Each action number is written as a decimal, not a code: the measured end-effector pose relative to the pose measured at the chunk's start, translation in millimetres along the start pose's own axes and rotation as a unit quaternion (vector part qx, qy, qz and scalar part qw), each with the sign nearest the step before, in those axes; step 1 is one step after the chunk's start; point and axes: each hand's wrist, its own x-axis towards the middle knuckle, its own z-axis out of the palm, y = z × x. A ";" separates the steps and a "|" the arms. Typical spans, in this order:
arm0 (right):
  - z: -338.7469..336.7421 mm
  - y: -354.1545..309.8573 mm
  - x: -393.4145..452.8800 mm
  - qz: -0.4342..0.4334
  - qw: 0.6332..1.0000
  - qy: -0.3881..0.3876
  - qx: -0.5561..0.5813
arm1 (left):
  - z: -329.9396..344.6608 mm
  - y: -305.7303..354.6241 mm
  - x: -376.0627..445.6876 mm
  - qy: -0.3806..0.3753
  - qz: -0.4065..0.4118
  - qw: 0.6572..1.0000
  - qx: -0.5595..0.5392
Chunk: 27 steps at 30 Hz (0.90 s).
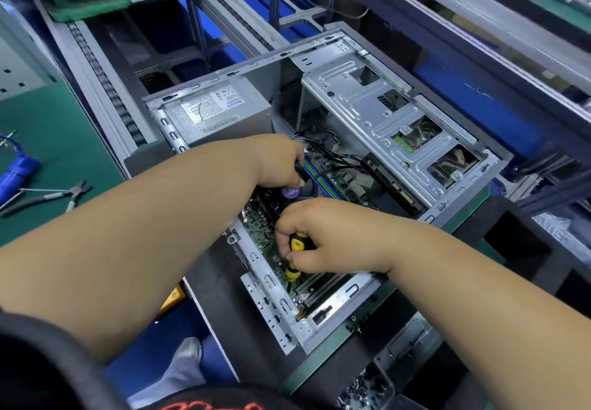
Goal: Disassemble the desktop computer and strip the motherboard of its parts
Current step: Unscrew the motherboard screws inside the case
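Right hand [315, 236], fingers curled around the yellow-black screwdriver [295, 257], should keep it upright on the motherboard [265, 227] inside the open case [361, 284], while farther in, the left hand [281, 160] grips the black cables [323, 147].

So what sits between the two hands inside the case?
In the head view, a purple-topped capacitor and dark motherboard parts lie between the left hand and right hand.

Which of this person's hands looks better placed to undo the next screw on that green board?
Probably the right hand: it already grips the yellow-and-black screwdriver, tip down on the motherboard. The left hand is farther back, holding something dark near the cables.
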 end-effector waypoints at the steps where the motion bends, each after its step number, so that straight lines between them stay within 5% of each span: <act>1: 0.0 0.0 -0.3 0.001 1.000 0.000 -0.001 | -0.1 0.2 0.0 -0.001 0.000 1.000 0.001; 13: -2.8 -7.9 -3.9 0.000 0.997 -0.045 -0.057 | -1.1 0.6 0.2 -0.003 -0.002 1.000 0.009; 20: 5.2 -21.2 -11.5 -0.039 0.956 0.005 -0.292 | 0.1 -0.4 1.2 -0.004 0.000 1.000 0.007; 27: 3.1 -24.6 -19.9 0.016 0.993 -0.010 -0.119 | 0.3 -1.4 0.8 -0.003 0.005 1.000 0.013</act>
